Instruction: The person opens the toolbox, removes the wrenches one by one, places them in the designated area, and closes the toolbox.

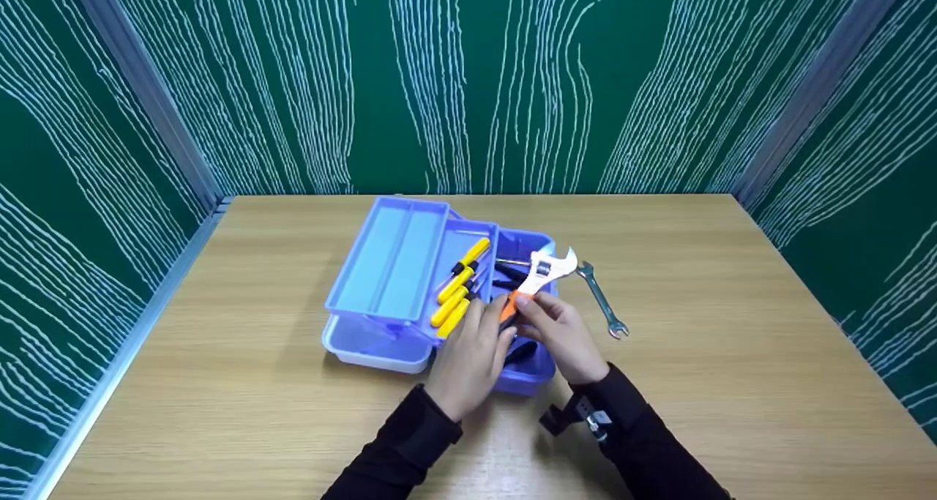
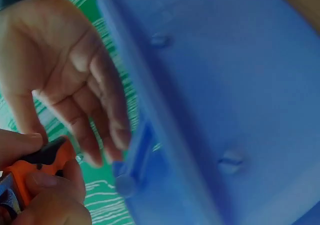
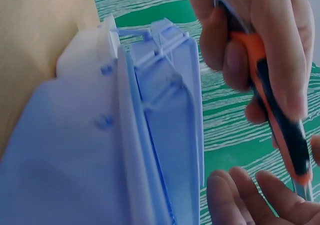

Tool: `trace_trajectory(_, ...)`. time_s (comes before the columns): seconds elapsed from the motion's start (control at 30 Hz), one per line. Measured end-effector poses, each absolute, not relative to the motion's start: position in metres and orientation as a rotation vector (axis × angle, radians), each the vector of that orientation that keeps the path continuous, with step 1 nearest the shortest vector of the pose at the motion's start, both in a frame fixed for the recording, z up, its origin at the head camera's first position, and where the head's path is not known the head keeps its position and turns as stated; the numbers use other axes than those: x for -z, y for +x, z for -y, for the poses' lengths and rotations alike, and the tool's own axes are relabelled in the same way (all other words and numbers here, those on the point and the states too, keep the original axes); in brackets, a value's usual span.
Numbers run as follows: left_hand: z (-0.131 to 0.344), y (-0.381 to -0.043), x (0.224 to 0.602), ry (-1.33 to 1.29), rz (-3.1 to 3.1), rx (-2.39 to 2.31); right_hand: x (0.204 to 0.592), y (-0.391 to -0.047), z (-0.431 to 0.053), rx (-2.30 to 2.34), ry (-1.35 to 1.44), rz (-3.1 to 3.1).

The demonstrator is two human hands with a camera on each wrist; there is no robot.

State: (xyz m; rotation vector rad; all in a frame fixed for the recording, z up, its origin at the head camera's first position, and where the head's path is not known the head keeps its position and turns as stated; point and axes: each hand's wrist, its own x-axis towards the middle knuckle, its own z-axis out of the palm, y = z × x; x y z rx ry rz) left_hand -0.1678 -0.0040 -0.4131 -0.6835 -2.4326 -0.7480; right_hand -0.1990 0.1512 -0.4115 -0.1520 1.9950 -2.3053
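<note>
My right hand (image 1: 572,342) grips an adjustable wrench (image 1: 542,269) by its orange-and-black handle, holding it above the toolbox with the pale metal head pointing up and away. Beside the handle's lower end is my left hand (image 1: 465,361), palm turned inward and fingers loosely extended. In the right wrist view, fingers and thumb wrap the handle (image 3: 277,115), and the left fingers (image 3: 245,195) lie near its end. The blue-purple toolbox (image 1: 388,262) stands unfolded under both hands. Several yellow-handled screwdrivers (image 1: 455,295) lie in its middle tray, partly hidden by my left hand.
An open-ended wrench (image 1: 604,301) lies on the wooden table (image 1: 703,383), right of the toolbox. Dark tools (image 1: 510,273) sit in the toolbox's right compartment. A lighter bin (image 1: 377,342) juts out at the front left. Green walls (image 1: 479,83) with white lines enclose the table's back and sides.
</note>
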Motion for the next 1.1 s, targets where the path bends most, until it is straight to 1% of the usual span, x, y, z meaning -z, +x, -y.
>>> trace_trajectory(0.33,0.002,-0.165,0.418,-0.679,2.468,0.822,0.412,-0.197,-0.145,2.310,-0.047,-1.948)
trace_trajectory(0.5,0.002,-0.163,0.417,-0.685,2.475,0.839,0.409,-0.196,-0.149,2.262,-0.073,-1.917)
trace_trajectory(0.73,0.014,-0.164,0.404,-0.720,2.400,0.855,0.400,-0.200,-0.162,2.274,-0.080,-1.880)
trace_trajectory(0.83,0.025,-0.167,0.394,-0.680,2.340,0.867,0.395,-0.203,-0.172,2.321,-0.089,-1.838)
trace_trajectory(0.97,0.046,-0.172,0.382,-0.557,2.320,0.895,0.389,-0.207,-0.188,2.343,-0.123,-1.809)
trace_trajectory(1.1,0.070,-0.178,0.374,-0.428,2.337,0.936,0.387,-0.213,-0.207,2.343,-0.094,-1.823)
